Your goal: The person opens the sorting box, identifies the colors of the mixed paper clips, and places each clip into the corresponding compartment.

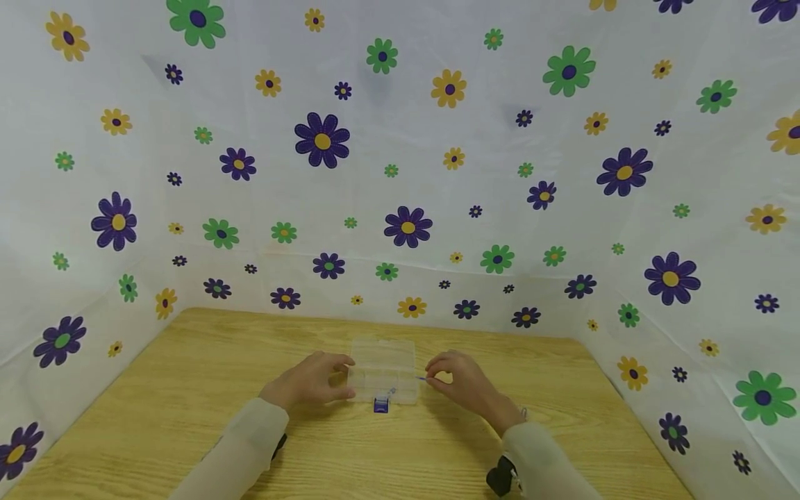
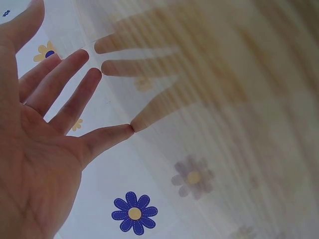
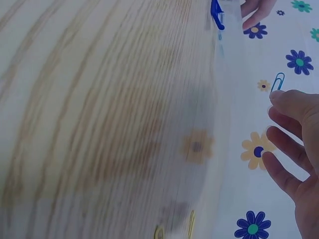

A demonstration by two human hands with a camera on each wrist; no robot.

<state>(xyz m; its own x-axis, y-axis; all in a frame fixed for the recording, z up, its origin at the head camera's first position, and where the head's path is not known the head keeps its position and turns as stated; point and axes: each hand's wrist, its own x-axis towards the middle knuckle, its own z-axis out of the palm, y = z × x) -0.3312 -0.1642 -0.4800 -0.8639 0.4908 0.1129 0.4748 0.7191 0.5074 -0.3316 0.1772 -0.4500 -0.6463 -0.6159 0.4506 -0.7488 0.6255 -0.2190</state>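
A clear plastic box (image 1: 382, 380) with compartments sits on the table, its see-through lid (image 1: 382, 353) raised at the back. A dark blue latch-like piece (image 1: 381, 405) shows at its front edge. My left hand (image 1: 320, 378) is at the box's left end, thumb near the front corner and fingers near the back. In the left wrist view those fingers (image 2: 75, 102) are spread and fairly straight. To the right of the box, my right hand (image 1: 459, 378) pinches a blue paper clip (image 3: 279, 80) between thumb and forefinger, with the other fingers loosely bent.
The box stands on a wood-grain table (image 1: 206, 396). White flower-printed sheeting (image 1: 400, 173) rises along its back and both sides. Two yellow wire loops (image 3: 159, 232) appear at the bottom of the right wrist view. A dark object (image 1: 501, 478) is at the right sleeve.
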